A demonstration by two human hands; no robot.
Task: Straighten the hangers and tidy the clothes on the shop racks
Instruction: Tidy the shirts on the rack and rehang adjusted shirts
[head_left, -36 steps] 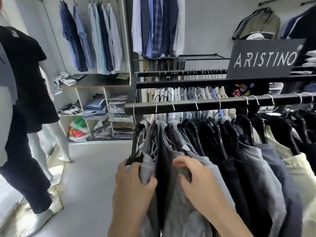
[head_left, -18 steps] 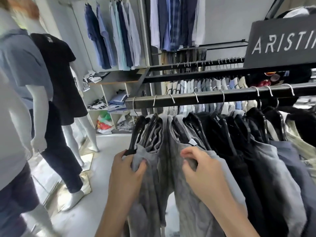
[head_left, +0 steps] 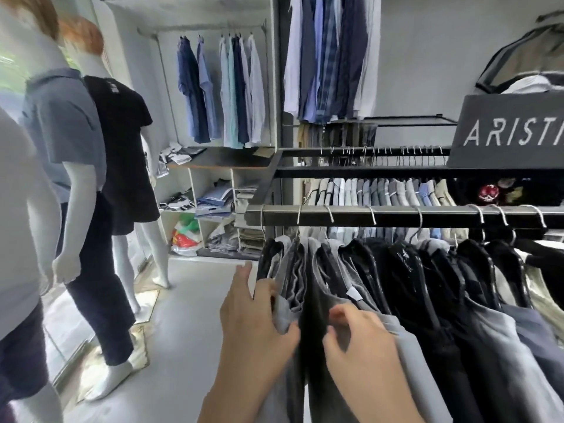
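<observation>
A dark metal rack rail (head_left: 396,215) carries a row of shirts on black hangers with silver hooks. At its left end hang grey shirts (head_left: 290,279), then black shirts (head_left: 406,279), then grey and cream ones to the right. My left hand (head_left: 256,328) grips the shoulder of the leftmost grey shirt, thumb in the fold, its index finger lifted free. My right hand (head_left: 363,346) pinches the shoulder of the neighbouring dark grey shirt (head_left: 320,315). A dark gap parts the two garments between my hands.
Mannequins (head_left: 76,166) in a grey polo and black clothes stand close on the left, over a grey floor (head_left: 189,331). A shelf unit (head_left: 213,203) with folded clothes and hanging shirts lines the back wall. A black brand sign (head_left: 512,129) tops the rack.
The view swung left and up, bringing the mannequins closer into frame. My left hand pulled the leftmost grey shirt further left, widening the gap. Its index finger lifted off.
</observation>
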